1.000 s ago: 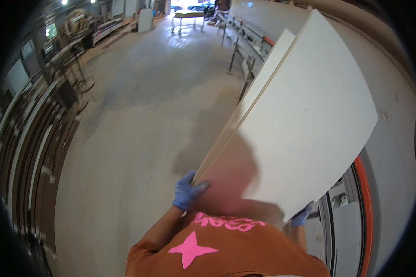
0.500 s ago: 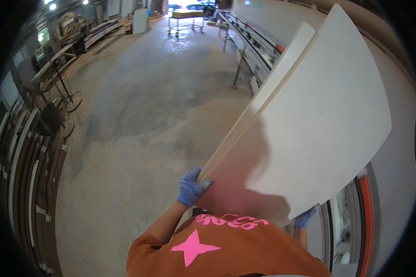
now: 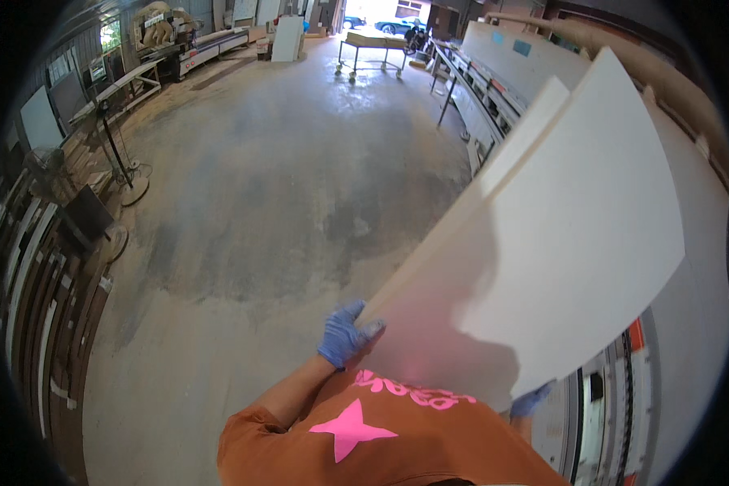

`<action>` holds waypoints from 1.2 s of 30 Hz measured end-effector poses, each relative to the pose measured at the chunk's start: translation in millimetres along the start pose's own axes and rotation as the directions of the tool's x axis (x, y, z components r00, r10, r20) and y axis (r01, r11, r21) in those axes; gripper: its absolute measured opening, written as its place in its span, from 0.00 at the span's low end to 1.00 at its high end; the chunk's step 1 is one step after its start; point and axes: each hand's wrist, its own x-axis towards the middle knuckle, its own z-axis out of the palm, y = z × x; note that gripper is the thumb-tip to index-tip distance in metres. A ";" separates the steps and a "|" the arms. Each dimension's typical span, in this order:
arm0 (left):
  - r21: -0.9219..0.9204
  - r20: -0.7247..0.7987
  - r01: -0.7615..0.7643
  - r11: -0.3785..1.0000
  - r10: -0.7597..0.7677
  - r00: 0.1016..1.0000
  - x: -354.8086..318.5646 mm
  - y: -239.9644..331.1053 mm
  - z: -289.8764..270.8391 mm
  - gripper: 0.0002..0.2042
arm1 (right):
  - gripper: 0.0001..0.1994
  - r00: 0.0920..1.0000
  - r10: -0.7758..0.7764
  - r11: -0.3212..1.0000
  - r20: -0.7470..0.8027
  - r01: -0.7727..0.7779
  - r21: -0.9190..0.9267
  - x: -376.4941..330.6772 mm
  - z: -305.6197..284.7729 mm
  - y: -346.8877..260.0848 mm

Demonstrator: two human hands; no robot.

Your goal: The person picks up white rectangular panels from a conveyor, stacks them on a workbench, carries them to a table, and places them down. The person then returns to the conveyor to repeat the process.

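Two large white boards (image 3: 587, 211), one behind the other, stand tilted in front of me on the right, their far ends rising to the upper right. My left hand (image 3: 348, 334), in a blue glove, grips the long left edge near its lower end, thumb on the near face and fingers wrapped behind. Low on the right, my right hand (image 3: 532, 399), also gloved in blue, holds the bottom edge; its fingers are largely hidden. A shadow and a pinkish tint lie across the lower part of the near board.
Strips and planks (image 3: 44, 316) are stacked along the left, beside a stand fan (image 3: 49, 170). A wheeled trolley (image 3: 373, 40) stands far ahead near the bright doorway. A long machine (image 3: 486, 101) runs along the right, its near part (image 3: 616, 405) beside my right hand.
My view has tilted up and shifted, so more of the far workshop shows. The boards sit slightly lower and farther right in the picture, still in both hands.
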 end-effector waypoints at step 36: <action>-0.016 0.156 0.010 1.000 -0.007 0.988 1376.1 -297.2 31.1 0.18 | 0.38 0.935 0.110 0.994 -0.337 -0.107 0.027 1067.2 668.7 545.6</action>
